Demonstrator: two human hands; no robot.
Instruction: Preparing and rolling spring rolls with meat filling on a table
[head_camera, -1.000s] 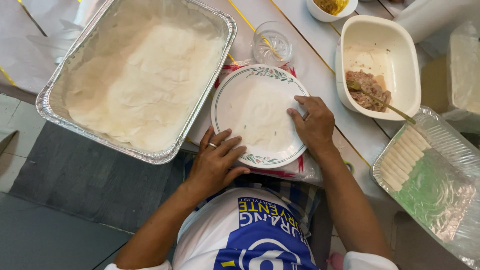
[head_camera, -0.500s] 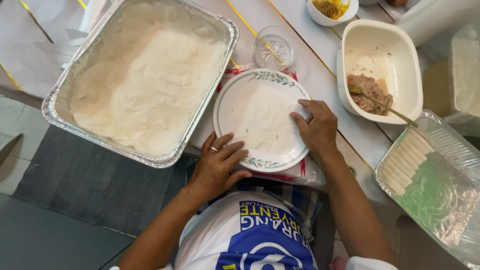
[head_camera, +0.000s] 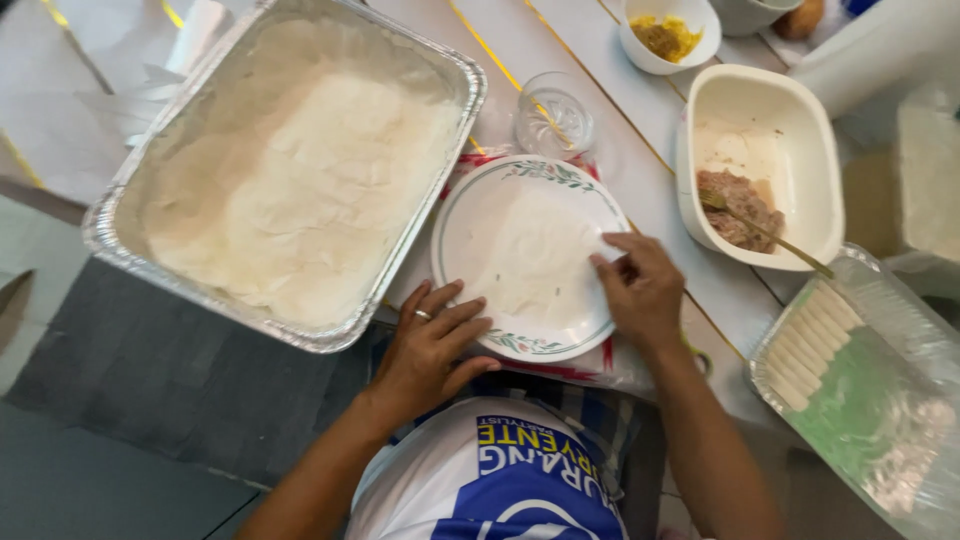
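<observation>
Wrapper (head_camera: 525, 255) lies flat on plate (head_camera: 470, 215), centre of table (head_camera: 600, 90), just before person. Left hand (head_camera: 430, 345) rests on plate's near rim, fingers spread, grasping nothing. Right hand (head_camera: 640, 290) on plate's right side, fingertips pressing wrapper edge, not clamped. Foil tray (head_camera: 140, 240) of stacked wrappers left of plate. Glass (head_camera: 553, 118) beyond plate. Bowl (head_camera: 800, 130) with meat filling (head_camera: 738, 208) and spoon (head_camera: 770, 238) to right. Second foil tray (head_camera: 900, 330) with finished rolls (head_camera: 808, 340) at far right.
</observation>
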